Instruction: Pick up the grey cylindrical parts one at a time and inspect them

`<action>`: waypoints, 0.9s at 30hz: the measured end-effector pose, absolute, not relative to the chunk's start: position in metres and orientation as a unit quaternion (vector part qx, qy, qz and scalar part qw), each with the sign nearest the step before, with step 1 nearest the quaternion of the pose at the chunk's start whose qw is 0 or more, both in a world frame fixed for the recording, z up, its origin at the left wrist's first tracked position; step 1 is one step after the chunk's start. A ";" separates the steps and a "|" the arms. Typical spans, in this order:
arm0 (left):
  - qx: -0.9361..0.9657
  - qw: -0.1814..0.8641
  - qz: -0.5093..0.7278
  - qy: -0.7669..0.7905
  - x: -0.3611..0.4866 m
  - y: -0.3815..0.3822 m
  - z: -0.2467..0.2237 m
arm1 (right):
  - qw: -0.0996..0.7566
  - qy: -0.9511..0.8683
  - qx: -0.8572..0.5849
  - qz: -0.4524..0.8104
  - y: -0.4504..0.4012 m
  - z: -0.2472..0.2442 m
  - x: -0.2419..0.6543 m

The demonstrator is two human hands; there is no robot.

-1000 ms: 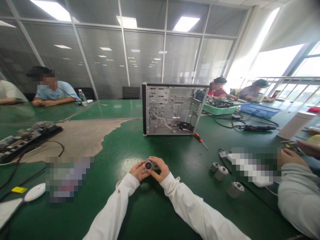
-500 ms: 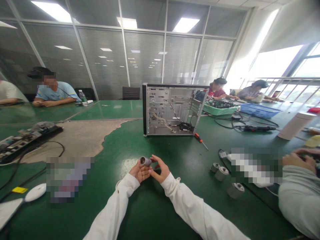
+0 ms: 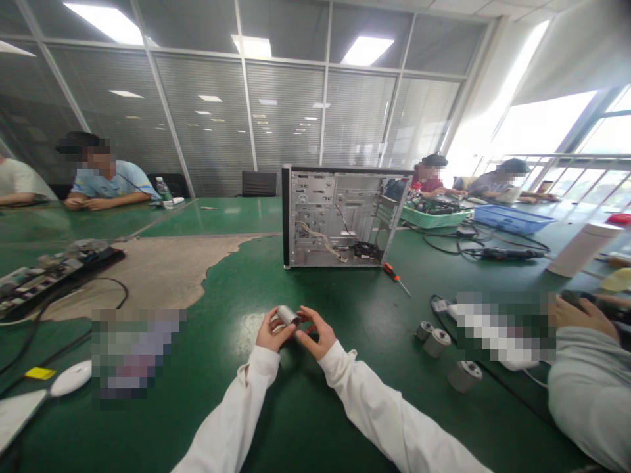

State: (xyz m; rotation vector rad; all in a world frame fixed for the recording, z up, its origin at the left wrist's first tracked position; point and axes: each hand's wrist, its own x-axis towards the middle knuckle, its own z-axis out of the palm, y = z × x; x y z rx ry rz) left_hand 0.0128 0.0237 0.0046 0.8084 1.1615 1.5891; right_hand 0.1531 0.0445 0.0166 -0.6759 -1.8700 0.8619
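My left hand (image 3: pixel 271 332) is closed around a short hollow metal cylinder (image 3: pixel 287 316), fingers behind it and thumb in front. The cylinder is tilted, with its dark open end toward the lower right. Close to that end is my right hand (image 3: pixel 318 332), its fingers curved and spread apart from the thumb. The right fingertips are at the cylinder's edge; whether they touch it I cannot tell. To the right on the green table (image 3: pixel 365 309), several similar metal cylinders (image 3: pixel 437 343) stand in a loose group.
An open computer case (image 3: pixel 340 217) stands ahead, with an orange-handled screwdriver (image 3: pixel 396 278) by its right corner. A co-worker's sleeve (image 3: pixel 586 387) is at right, near a cable. Green basket (image 3: pixel 436 217) and blue basket (image 3: pixel 513 217) sit farther back. Left, circuit parts (image 3: pixel 54 269) lie on a board.
My left hand has turned the cylinder over, so its open end now faces the lower right instead of the upper left. My right hand has stayed nearly in place.
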 end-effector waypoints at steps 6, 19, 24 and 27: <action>0.476 0.301 0.603 0.566 0.015 0.018 0.009 | 0.478 -0.755 -0.275 0.355 0.043 0.018 0.153; 0.716 -0.118 0.353 0.590 0.015 0.011 0.009 | 0.454 -0.488 -0.286 0.688 0.058 0.000 0.143; 0.751 -0.230 0.291 0.546 0.015 0.010 0.012 | 0.363 -0.345 -0.303 0.811 0.057 0.014 0.148; 0.769 -0.276 0.268 0.511 0.016 0.009 0.014 | 0.348 -0.321 -0.297 0.829 0.055 0.022 0.153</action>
